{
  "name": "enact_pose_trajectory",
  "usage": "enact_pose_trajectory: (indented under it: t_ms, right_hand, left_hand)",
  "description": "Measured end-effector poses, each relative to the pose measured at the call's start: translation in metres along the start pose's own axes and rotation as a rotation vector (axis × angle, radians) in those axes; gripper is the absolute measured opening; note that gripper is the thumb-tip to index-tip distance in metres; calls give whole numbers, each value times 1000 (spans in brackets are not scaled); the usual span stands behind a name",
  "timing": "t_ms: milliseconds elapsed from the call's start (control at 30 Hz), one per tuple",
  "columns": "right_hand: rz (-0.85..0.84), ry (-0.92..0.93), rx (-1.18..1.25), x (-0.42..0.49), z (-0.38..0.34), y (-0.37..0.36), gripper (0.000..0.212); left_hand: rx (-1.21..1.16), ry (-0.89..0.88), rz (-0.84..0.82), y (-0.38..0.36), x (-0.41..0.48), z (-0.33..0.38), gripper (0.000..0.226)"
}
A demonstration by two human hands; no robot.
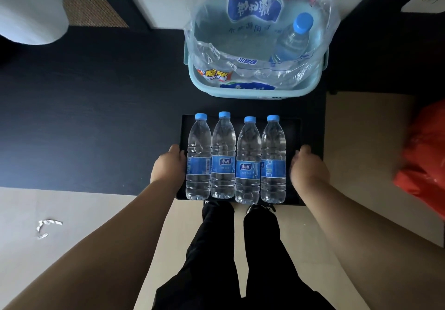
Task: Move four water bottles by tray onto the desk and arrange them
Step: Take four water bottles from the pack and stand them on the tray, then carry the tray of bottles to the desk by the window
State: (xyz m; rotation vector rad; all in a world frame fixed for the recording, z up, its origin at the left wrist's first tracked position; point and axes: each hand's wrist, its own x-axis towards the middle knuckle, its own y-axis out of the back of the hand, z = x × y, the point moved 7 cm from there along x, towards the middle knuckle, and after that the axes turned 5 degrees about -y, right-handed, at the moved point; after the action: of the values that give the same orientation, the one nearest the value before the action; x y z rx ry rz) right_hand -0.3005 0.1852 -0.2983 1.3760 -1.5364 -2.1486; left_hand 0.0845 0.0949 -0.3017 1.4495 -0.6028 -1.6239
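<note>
A black tray [292,129] sits low in front of me with several clear water bottles lying side by side on it, blue caps pointing away: the leftmost bottle [198,158], its neighbour [223,155], another bottle [248,163] and the rightmost bottle [273,160]. My left hand [168,164] grips the tray's left edge, thumb over the rim. My right hand [307,167] holds the right edge, blurred slightly. The tray's near edge overhangs the dark surface [96,117], above my shoes.
A light blue plastic basin [252,90] stands just beyond the tray, holding torn plastic wrap [240,32] and one more bottle [292,37]. A red plastic bag [423,163] lies on the floor at right. White scraps [47,225] lie on the floor at left.
</note>
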Motion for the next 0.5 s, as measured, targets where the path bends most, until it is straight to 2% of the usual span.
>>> enact_pose_trajectory:
  t_ms: [100,233,367,500]
  right_hand:
    - [15,28,32,-11,5,6,21]
    - [118,50,226,-27,11,27,14]
    - [161,9,589,-41,12,56,28]
    - [259,65,664,-53,3,96,34]
  left_hand:
    - [-46,-5,14,8,-11,-1,26]
    - [-166,-39,92,30,-27,6,26]
    - [-285,-68,215,64,-41,11,27]
    - [-331,-101,300,98,-51,19,22]
